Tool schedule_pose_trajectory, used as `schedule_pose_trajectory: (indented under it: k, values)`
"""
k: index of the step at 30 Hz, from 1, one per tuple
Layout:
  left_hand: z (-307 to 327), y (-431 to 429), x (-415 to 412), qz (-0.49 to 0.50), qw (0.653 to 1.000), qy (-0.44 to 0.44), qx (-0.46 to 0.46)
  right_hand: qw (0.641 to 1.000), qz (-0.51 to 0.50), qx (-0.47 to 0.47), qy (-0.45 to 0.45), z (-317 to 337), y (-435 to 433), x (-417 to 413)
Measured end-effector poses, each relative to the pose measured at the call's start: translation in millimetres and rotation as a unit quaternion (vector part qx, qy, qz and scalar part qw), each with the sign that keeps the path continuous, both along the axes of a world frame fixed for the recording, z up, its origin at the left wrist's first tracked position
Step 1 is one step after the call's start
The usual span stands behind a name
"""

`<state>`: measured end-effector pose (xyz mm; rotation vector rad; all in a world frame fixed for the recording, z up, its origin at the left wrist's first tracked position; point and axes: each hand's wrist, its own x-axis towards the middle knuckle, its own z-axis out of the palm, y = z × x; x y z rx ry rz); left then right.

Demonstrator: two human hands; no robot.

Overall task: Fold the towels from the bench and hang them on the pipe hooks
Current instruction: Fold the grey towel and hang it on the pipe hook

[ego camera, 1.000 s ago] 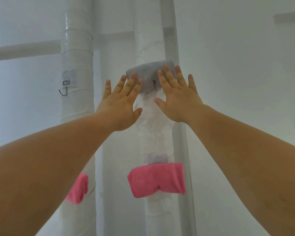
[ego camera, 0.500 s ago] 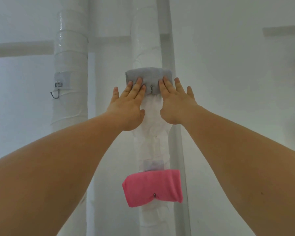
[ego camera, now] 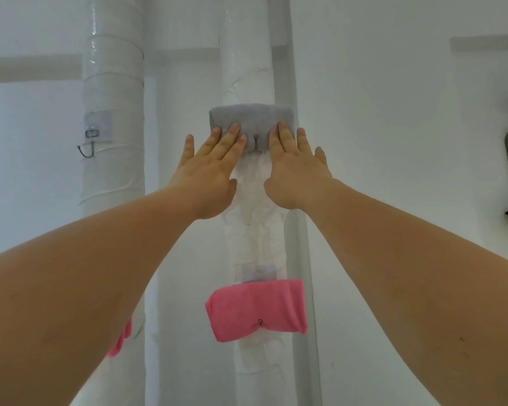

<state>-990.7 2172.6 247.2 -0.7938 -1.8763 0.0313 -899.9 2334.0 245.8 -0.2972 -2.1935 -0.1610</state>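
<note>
L hand (ego camera: 206, 174) & R hand (ego camera: 297, 169) both flat, fingers straight, tips pressing lower edge of folded grey towel (ego camera: 250, 122), gripping nothing. Towel hangs on hook (ego camera: 255, 142) of centre pipe (ego camera: 247, 60); hook tip shows btwn hands. Pink towel (ego camera: 257, 310) hooked lower on same pipe. Bare hook (ego camera: 87, 150) on pipe to its left.

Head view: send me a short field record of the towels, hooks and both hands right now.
grey towel: folded, hung on the middle pipe, hook tip showing at its front
left hand: flat, fingertips on the grey towel
right hand: flat, fingertips on the grey towel
pink towel: folded, hung lower on the same pipe
left pipe: one bare hook; second pink towel lower, mostly hidden by the arm
</note>
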Motion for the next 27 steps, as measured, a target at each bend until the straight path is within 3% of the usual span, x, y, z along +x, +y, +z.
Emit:
schedule_pose_trajectory:
  k: [14,21,27]
  values:
    - [-19.6,-21.8,11.9,0.06,0.997,0.027,0.035,0.999,0.019,0.014,0.027,-19.5,-16.0,8.3]
    - [-51.3,-57.5,24.7,0.024,0.994,-0.017,0.104,0.998,0.027,0.015,0.048,-51.7,-39.6,9.9]
    - [-86.3,-109.5,8.1,-0.011,0.992,-0.079,0.1,1.0,-0.001,-0.007,0.003,-102.5,-92.4,0.1]
